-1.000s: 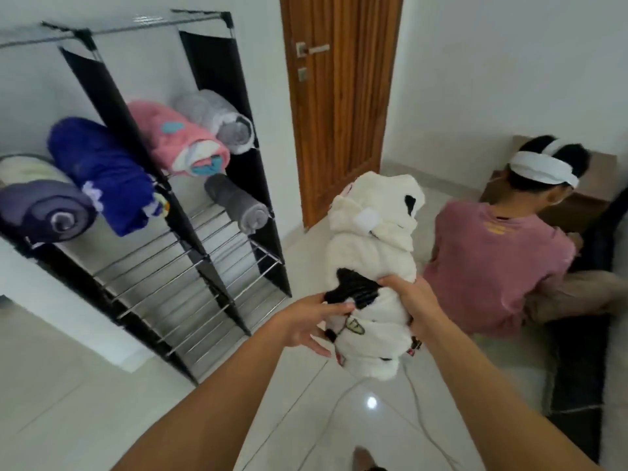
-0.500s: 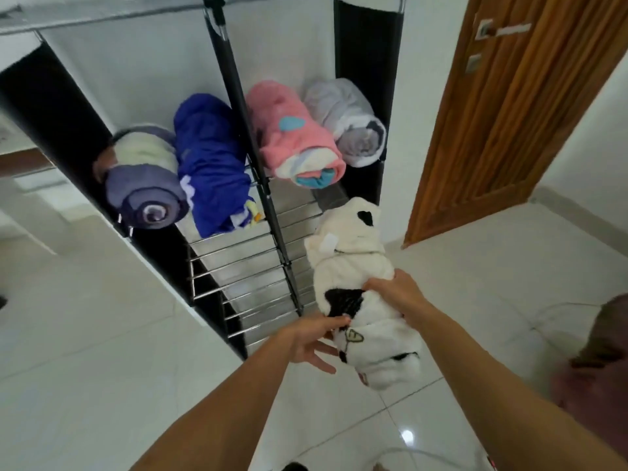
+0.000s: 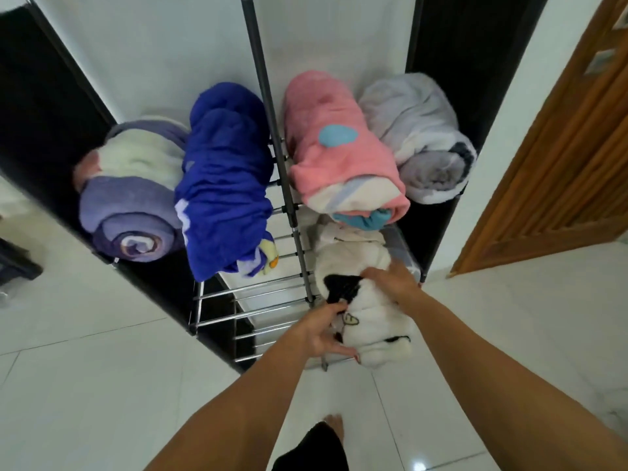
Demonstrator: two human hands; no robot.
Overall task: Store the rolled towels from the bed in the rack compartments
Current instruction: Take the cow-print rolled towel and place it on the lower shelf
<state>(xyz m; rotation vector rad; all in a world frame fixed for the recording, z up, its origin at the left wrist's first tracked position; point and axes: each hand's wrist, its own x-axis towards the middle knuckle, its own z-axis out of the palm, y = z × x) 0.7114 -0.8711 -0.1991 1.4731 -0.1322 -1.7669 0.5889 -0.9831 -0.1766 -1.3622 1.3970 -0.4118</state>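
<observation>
Both hands have a closed grip on the white rolled towel point(image 3: 360, 294): the left hand point(image 3: 326, 331) clasps its near left side with fingers curled under, and the right hand point(image 3: 394, 282) presses over its top right. The towel is fluffy, plush and bulky, with black patches and a small embroidered patch near the left thumb; no writing on it can be read. It lies on the lower right shelf of the rack point(image 3: 295, 215), its far end tucked beneath the pink rolled towel point(image 3: 336, 147), its near end overhanging the front bar.

The rack has thin chrome rods for shelves, a grey metal centre post and black fabric side panels. On the upper shelf, the pink towel, soft fleece with a light blue patch, sits beside a pale grey rolled towel point(image 3: 421, 137). Left of the post lie a deep blue rolled towel point(image 3: 224, 178) and a purple-and-cream rolled towel point(image 3: 136, 192) wound in a tight spiral. The floor point(image 3: 102, 385) is glossy white tile.
</observation>
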